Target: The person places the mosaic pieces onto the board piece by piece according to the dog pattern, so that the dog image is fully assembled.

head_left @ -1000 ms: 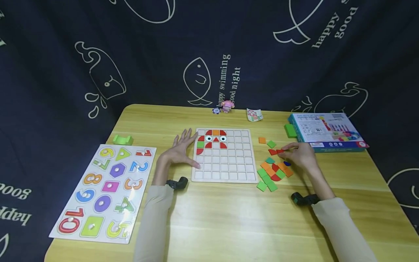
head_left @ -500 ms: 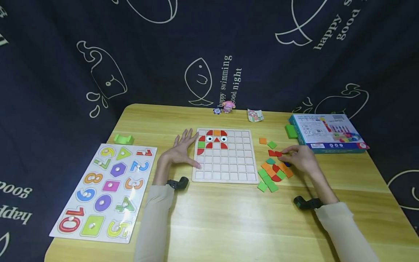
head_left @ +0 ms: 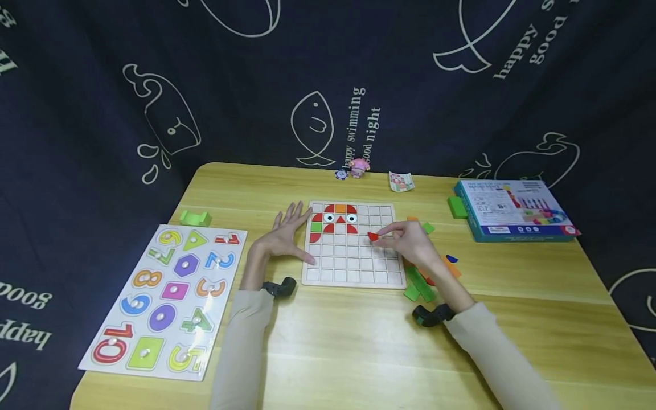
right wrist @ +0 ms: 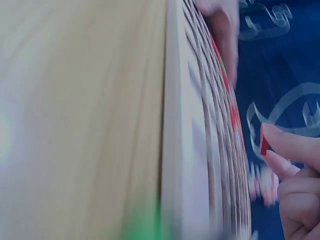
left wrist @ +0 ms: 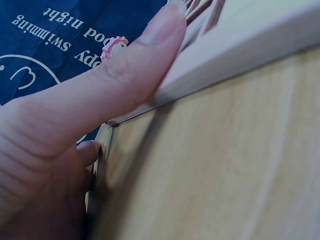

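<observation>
A white grid board (head_left: 353, 263) lies at mid-table. Red, orange and green pieces and two eye tiles (head_left: 351, 218) fill some of its upper-left cells. My left hand (head_left: 279, 240) rests spread at the board's left edge; its thumb (left wrist: 125, 80) lies on the rim in the left wrist view. Over the board's right half, my right hand (head_left: 410, 242) pinches a small red tile (head_left: 372, 237) between thumb and fingertips. The right wrist view shows this red tile (right wrist: 263, 141) edge-on, above the grid. The right forearm partly hides the loose tiles (head_left: 420, 282).
A number puzzle board (head_left: 159, 313) lies on the left, with a green block (head_left: 195, 218) behind it. At the right back are a boxed toy set (head_left: 517, 210) and another green block (head_left: 457, 207). A pink figurine (head_left: 360, 167), a chip (head_left: 340, 175) and a picture card (head_left: 401, 182) line the back.
My right hand has picked up a red tile from the loose pieces and carried it left over the board. The left hand keeps its place at the board's edge.
</observation>
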`<state>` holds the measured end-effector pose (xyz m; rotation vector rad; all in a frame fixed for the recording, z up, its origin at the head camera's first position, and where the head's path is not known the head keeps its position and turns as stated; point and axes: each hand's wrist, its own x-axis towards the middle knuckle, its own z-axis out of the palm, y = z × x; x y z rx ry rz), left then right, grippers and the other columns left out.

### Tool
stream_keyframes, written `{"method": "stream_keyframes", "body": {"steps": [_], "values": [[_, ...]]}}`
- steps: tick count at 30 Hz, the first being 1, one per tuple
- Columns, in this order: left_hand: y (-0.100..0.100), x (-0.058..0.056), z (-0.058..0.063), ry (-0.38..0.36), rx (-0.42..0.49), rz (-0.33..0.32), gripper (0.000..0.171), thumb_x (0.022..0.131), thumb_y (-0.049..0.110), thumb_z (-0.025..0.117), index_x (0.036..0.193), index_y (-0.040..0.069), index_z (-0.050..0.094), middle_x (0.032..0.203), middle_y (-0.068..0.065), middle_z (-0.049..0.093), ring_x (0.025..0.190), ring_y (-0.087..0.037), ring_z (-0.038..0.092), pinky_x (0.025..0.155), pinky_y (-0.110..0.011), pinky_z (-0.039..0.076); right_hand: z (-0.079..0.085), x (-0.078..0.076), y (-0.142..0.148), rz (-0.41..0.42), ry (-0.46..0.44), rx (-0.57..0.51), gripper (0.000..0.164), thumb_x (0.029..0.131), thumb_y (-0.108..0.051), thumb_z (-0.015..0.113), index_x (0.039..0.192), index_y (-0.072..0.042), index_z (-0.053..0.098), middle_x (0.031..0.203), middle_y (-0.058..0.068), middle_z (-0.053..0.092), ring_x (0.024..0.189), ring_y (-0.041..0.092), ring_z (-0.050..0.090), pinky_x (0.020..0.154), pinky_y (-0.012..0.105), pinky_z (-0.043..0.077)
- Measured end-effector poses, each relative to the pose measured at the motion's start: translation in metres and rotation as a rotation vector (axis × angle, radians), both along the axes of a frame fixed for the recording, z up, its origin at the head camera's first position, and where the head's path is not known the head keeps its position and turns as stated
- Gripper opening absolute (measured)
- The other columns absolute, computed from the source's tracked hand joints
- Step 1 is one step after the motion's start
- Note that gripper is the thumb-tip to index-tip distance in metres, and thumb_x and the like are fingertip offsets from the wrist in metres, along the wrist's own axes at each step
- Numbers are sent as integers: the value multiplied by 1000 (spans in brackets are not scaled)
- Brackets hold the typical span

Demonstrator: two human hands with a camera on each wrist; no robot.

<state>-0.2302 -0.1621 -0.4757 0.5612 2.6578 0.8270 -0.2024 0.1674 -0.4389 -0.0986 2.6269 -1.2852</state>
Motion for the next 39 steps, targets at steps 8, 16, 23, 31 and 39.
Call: {"method": "stream_keyframes", "body": {"steps": [8, 16, 23, 31, 39], "values": [[-1, 1, 1, 7, 6, -8, 131, 58, 58, 86, 157, 23, 7, 164, -9, -13, 150, -27, -19, 122, -52, -13, -5, -10, -90, 33, 1, -16, 18, 73, -19, 84, 85, -8, 75, 64, -4, 50, 57, 11, 34, 49, 22, 28], [0, 1, 1, 9, 12, -16, 131, 58, 58, 86, 157, 21, 7, 164, -10, -13, 150, -28, -18, 122, -53, -13, -10, -16, -99, 19, -9, -10, 22, 70, -18, 86, 88, -10, 76, 53, -4, 44, 48, 10, 33, 46, 22, 25], [0, 1, 2, 7, 8, -13, 132, 57, 59, 86, 157, 21, 8, 163, -9, -13, 150, -28, -19, 122, -53, -13, -12, -18, -96, 56, 29, -35, 17, 73, -16, 84, 89, -11, 78, 62, -2, 53, 44, 9, 30, 44, 21, 24], [2, 1, 3, 25, 2, -16, 130, 59, 58, 85, 157, 22, 7, 164, -10, -12, 151, -28, -18, 122, -52, -12, -17, -22, -96, 37, 46, -36, 20, 69, -17, 87, 86, -12, 79, 62, -1, 55, 51, 12, 35, 50, 23, 27], [1, 2, 3, 17, 8, -7, 130, 58, 56, 86, 157, 20, 9, 164, -10, -12, 151, -29, -17, 122, -53, -13, -11, -22, -82, 74, 24, -27, 22, 71, -18, 86, 90, -13, 78, 77, 1, 62, 62, 14, 38, 53, 24, 29]]}}
